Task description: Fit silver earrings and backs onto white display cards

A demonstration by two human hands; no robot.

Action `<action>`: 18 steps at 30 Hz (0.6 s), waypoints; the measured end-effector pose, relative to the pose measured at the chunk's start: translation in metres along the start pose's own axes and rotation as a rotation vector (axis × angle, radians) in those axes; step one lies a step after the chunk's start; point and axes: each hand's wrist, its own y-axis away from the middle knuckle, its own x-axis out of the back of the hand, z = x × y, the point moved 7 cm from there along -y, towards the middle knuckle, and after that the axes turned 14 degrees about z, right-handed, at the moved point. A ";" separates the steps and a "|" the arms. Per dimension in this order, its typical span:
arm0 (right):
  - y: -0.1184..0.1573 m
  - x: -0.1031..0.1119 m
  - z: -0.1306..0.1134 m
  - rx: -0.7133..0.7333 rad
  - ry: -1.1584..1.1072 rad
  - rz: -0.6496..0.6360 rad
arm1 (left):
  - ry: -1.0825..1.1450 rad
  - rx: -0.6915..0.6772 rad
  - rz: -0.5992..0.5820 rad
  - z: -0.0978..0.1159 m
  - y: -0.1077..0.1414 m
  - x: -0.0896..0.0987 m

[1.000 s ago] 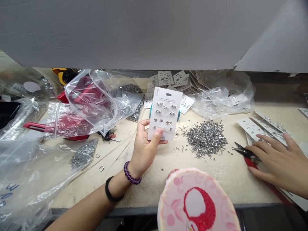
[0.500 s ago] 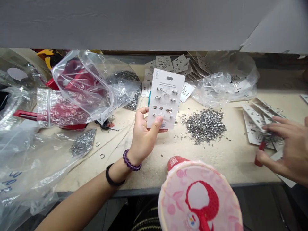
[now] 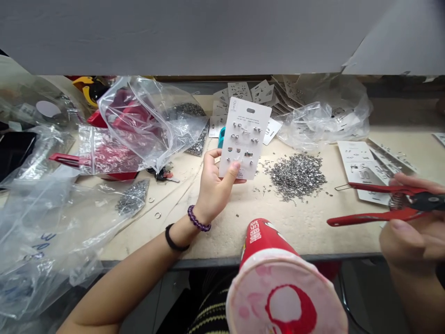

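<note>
My left hand [image 3: 220, 183] holds a white earring card [image 3: 245, 139] upright, its thumb pressed on the lower front. Several rows of small metal studs and rings are fixed to the card. At the right edge my right hand [image 3: 412, 234] is closed around a red-handled, spring-loaded pair of pliers [image 3: 377, 216]. Their handles point left and are spread apart; the head is largely hidden by the hand. Just behind the pliers lie more earring cards [image 3: 356, 155]. A heap of tiny metal pieces [image 3: 297, 176] lies on the table between my hands.
A red cup [image 3: 266, 239] with a pink lid stands close in front of me. Clear plastic bags [image 3: 79, 213] cover the left side, one holding red items. Cards [image 3: 239, 91] and another clear bag [image 3: 323, 123] lie at the back. Two metal rings [image 3: 158, 215] lie left of my hand.
My right hand has taken up the red-handled pliers from among the cards at the right. My left hand still holds the earring card in nearly the same place.
</note>
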 end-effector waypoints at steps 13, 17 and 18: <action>0.017 -0.005 0.022 -0.189 0.051 0.052 | 0.005 -0.009 -0.023 -0.002 0.000 -0.002; 0.022 -0.006 0.021 -0.151 0.035 -0.058 | -0.006 0.008 -0.009 -0.004 -0.001 -0.002; 0.025 -0.009 0.021 -0.158 0.024 -0.135 | -0.006 0.009 -0.008 -0.004 -0.001 -0.002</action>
